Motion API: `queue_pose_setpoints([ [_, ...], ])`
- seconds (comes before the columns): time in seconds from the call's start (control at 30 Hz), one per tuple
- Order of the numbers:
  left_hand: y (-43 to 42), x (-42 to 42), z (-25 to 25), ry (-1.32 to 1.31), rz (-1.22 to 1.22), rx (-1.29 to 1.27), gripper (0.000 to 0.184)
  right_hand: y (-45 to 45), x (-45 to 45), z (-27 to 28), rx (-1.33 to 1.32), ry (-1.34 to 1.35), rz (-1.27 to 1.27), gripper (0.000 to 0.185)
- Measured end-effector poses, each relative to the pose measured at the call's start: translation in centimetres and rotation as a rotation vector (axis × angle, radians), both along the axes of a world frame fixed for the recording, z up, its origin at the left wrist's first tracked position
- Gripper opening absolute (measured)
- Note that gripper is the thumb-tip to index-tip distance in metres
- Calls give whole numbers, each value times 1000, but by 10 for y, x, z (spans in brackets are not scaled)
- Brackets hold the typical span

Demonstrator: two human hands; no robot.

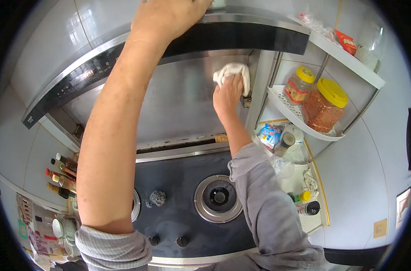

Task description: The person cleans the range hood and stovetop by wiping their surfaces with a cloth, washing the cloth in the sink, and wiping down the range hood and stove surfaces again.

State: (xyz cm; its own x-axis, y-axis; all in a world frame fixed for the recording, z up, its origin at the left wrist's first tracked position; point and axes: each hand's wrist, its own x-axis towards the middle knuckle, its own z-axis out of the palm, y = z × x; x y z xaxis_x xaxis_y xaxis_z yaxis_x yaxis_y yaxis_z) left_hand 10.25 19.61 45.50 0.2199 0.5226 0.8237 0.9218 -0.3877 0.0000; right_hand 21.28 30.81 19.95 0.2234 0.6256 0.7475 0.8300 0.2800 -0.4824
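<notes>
My right hand (229,95) presses a whitish cloth (245,77) against the upper right part of the steel panel (183,99) beneath the range hood. My left hand (169,14) is at the top edge of the view, on or just above the metal rim of the black range hood (241,37). Its fingers are mostly cut off by the frame, so what they do is hidden. Below both arms lies the black stove top (169,176), with a round burner (219,196) and a steel wool scrubber (157,198) on it.
At the right, a corner rack (289,108) holds a big jar with a yellow lid (327,101) and a smaller jar (298,86). Bottles (63,180) line the left wall. Below the rack stand a green bottle (298,197) and a black-capped jar (310,208).
</notes>
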Motion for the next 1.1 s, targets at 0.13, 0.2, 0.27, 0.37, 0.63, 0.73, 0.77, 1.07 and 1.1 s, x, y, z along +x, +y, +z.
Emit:
queue_pose_setpoints([
  [0.13,-7,6,-9,6,52,126,44,-13,4,-20,-57,26,101,48],
  [0.2,5,-1,-7,-5,19,101,44,-24,14,-17,-48,159,246,48],
  [0.27,8,1,-8,-12,-19,169,44,-55,14,-10,-47,116,292,44],
  [0.37,8,-4,-14,62,-75,471,45,-84,22,-12,208,48,271,36],
  [0.63,-2,27,-159,109,-445,389,36,-54,94,-21,290,-325,44,27],
  [0.73,1,47,-230,-59,-391,118,39,-52,92,-95,34,70,-31,24],
  [0.77,-3,52,-248,-161,-387,7,36,-50,92,-108,-46,251,-64,22],
  [1.07,12,85,-362,-953,-401,-832,37,-62,94,-40,108,7,71,28],
  [1.1,9,85,-359,-1009,-418,-861,38,-54,92,-36,156,-45,22,27],
])
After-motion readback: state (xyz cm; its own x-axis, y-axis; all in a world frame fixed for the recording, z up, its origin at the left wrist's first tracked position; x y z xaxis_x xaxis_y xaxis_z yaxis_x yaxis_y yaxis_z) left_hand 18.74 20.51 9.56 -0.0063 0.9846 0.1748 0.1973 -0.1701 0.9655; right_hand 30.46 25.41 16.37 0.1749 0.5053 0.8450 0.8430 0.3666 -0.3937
